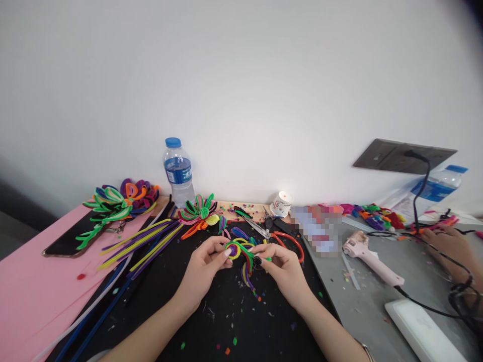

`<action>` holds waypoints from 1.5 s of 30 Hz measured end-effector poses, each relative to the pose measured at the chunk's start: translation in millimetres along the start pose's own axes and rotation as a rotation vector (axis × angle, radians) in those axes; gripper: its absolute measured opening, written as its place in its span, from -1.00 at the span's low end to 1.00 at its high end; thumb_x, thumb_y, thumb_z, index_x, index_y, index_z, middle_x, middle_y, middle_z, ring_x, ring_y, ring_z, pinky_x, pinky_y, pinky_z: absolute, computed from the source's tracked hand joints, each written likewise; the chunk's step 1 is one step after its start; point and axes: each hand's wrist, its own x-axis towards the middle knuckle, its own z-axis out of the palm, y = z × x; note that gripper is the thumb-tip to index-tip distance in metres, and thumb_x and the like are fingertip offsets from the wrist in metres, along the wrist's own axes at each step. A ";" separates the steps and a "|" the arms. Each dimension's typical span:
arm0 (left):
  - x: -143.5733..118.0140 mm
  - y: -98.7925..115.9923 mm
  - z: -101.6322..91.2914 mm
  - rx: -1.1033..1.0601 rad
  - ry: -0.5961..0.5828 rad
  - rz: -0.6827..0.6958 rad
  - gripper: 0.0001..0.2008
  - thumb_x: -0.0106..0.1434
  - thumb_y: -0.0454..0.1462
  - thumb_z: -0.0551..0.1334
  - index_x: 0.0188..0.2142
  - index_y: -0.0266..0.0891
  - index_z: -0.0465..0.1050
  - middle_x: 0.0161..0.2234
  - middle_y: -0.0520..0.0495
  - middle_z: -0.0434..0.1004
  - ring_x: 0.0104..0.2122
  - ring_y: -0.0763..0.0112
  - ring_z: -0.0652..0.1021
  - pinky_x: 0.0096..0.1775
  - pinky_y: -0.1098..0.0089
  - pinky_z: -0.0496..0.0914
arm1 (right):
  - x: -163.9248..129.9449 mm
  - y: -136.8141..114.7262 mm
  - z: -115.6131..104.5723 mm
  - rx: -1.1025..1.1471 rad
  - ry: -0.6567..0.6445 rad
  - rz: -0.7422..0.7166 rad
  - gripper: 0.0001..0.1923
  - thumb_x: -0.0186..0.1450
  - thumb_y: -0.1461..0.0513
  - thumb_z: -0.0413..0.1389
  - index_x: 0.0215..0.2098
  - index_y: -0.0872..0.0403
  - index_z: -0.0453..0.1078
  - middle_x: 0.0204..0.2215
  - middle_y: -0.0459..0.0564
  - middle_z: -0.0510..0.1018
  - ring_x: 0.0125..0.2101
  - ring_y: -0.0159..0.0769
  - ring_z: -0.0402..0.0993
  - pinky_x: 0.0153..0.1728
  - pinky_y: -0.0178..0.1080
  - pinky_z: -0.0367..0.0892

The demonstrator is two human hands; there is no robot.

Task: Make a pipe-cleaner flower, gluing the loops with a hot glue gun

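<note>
Between my two hands is a pipe cleaner flower (247, 261), with a yellow and purple coil at its left and green, red and purple strands hanging down. My left hand (211, 261) is closed, pinching the round coil between thumb and fingertips. My right hand (279, 266) pinches the green strands on the other side. Just behind the hands, scissors (289, 241) with orange-red handles lie on the black mat (211, 322). A finished-looking pipe cleaner flower (202, 211) in green, pink and orange lies further back.
Loose yellow and purple pipe cleaners (139, 246) lie left, near a phone (71, 236) under another pipe cleaner bunch (116, 201). A water bottle (179, 176) and paper cup (281, 203) stand by the wall. At right are a glue gun (373, 259), its cable, and another person's hand (447, 251).
</note>
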 end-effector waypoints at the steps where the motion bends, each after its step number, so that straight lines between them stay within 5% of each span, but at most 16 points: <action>1: 0.3 -0.1 -0.1 0.000 0.002 0.000 -0.79 0.09 -0.25 0.28 -0.26 -0.22 0.40 -0.51 0.09 0.39 -0.49 0.51 0.46 -0.34 0.47 0.41 | -0.2 -0.2 0.2 -0.008 0.001 -0.009 -0.92 0.12 0.25 0.20 -0.53 0.05 0.44 -0.32 0.00 0.58 -0.25 -0.20 0.47 -0.29 -0.24 0.31; 45: -1.3 -3.4 2.4 -0.034 -0.057 -0.027 -0.76 0.14 -0.26 0.23 -0.17 -0.14 0.34 -0.45 0.11 0.36 -0.42 0.49 0.49 -0.26 0.41 0.44 | -3.3 5.6 5.6 -0.023 0.001 -0.045 -0.94 0.11 0.31 0.18 -0.51 0.05 0.42 -0.34 0.00 0.59 -0.26 -0.20 0.49 -0.23 -0.20 0.32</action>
